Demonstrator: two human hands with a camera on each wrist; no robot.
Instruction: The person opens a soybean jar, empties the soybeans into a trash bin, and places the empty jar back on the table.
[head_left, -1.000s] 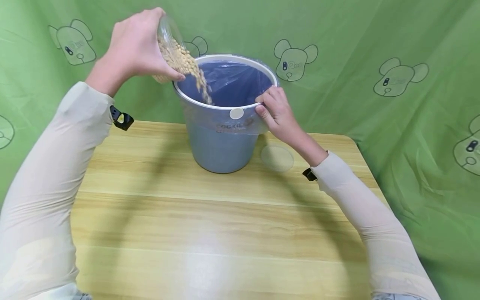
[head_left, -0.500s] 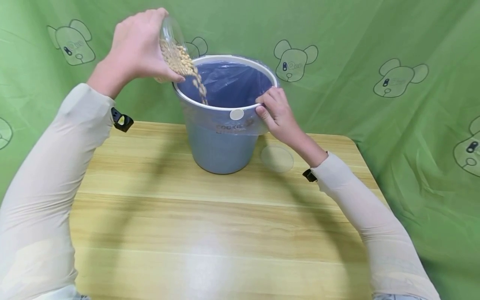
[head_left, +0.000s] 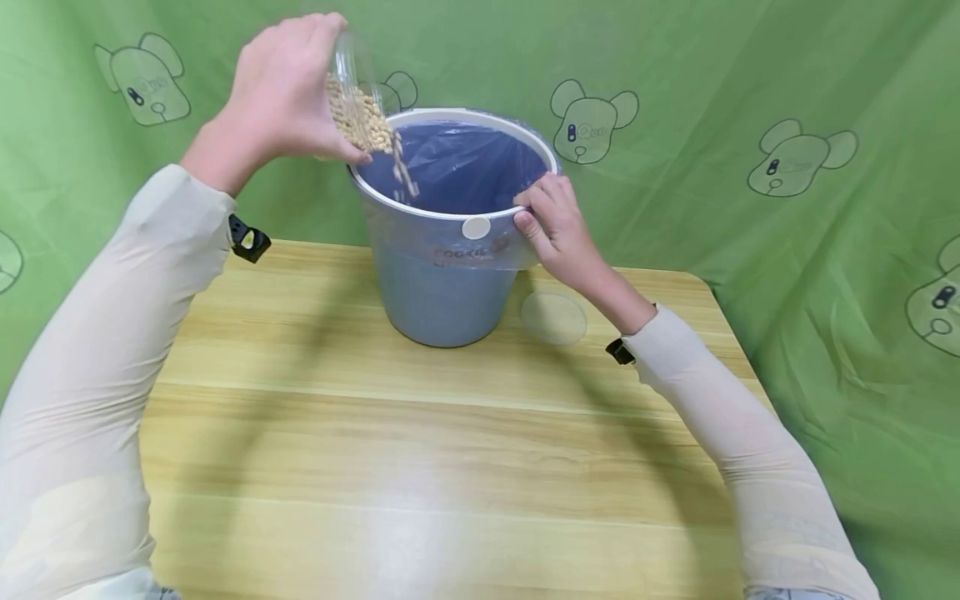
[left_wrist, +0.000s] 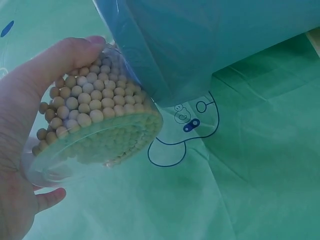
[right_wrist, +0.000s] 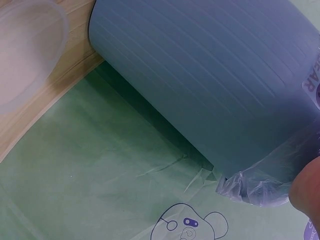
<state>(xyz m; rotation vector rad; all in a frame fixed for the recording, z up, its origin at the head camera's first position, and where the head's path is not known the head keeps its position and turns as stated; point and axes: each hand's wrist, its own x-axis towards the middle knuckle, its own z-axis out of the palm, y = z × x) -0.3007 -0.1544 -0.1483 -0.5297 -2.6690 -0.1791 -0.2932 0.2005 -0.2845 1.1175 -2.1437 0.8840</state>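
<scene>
Pouring small, round, tan beans (head_left: 367, 121) from a clear, cylindrical glass-or-plastic jar (head_left: 348, 65), the left hand (head_left: 281, 92) grips it at ten o'clock over a round, blue-grey plastic bucket (head_left: 442, 292) lined with transparent film (head_left: 465, 154). The right hand (head_left: 561, 223) pinches the bucket's white rim (head_left: 438, 216) at four o'clock. Tilting gradually, mouth well inside the rim, should limit spills; bracing the bucket likely helps.

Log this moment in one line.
left hand: holds jar tilted; small balls: some falling into bin; right hand: grips rim; lid: on table
</scene>
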